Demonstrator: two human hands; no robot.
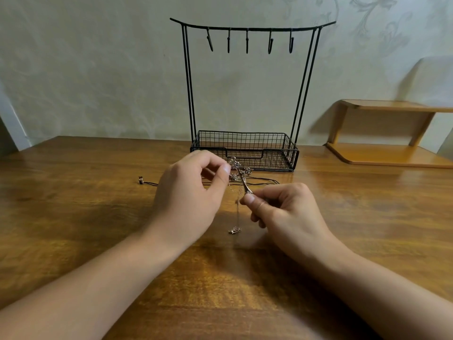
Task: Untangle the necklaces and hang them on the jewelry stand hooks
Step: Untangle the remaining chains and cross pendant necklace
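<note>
Rose-gold metal: a floral pendant (241, 176) was held at centre frame, its lower tip pinched by the curled thumb and forefinger of the right hand (286, 212), its top pinched at the left hand (188, 192). A fine chain (237, 212) hung down to a clasp (234, 230) on the wooden table (73, 204). A black cord necklace (264, 181) lay just behind, beside the jewelry stand (245, 148), whose hooks (247, 41) at upper centre were bare. Advised: the pendant to be kept lifted and the chain drawn slowly free of the cord. Where chain and cord crossed was hidden behind the fingers; the chain was barely discernible.
</note>
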